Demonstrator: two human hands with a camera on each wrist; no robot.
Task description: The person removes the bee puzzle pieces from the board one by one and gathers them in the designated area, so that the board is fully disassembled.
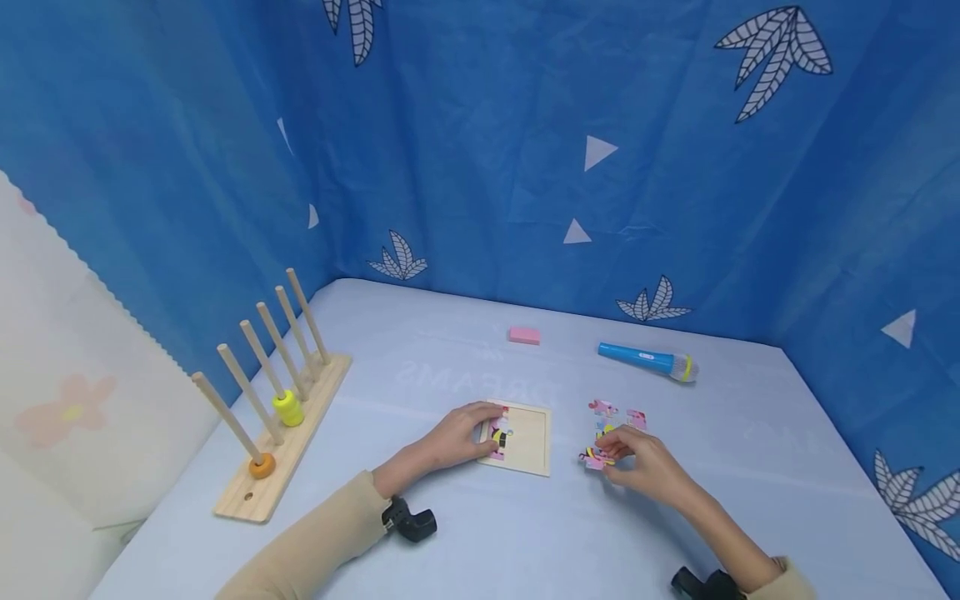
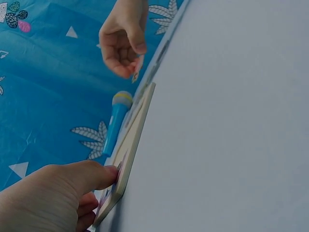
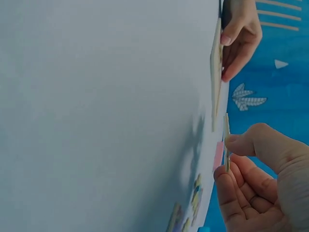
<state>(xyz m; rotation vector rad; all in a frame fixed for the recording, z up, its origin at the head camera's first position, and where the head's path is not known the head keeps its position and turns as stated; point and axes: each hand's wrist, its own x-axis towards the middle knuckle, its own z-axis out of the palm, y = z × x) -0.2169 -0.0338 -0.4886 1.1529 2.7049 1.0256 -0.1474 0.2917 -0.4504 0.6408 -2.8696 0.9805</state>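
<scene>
A shallow wooden puzzle tray [image 1: 532, 442] lies flat on the table, with pink, yellow and black pieces fitted along its left side. My left hand [image 1: 459, 435] holds the tray at that left side, thumb and fingertips over the fitted pieces. To the tray's right, my right hand [image 1: 647, 467] pinches a pink and yellow puzzle piece [image 1: 594, 458] between thumb and fingers. The right wrist view shows this piece [image 3: 227, 126] edge-on, raised off the table. Several loose puzzle pieces [image 1: 602, 407] lie just beyond the right hand, partly hidden by it.
On the left stands a wooden peg rack [image 1: 300, 442] with several upright pegs, yellow rings [image 1: 288, 408] and an orange ring [image 1: 262, 466]. A pink block [image 1: 524, 335] and a blue toy microphone [image 1: 637, 357] lie towards the back, before a blue curtain [image 1: 495, 167].
</scene>
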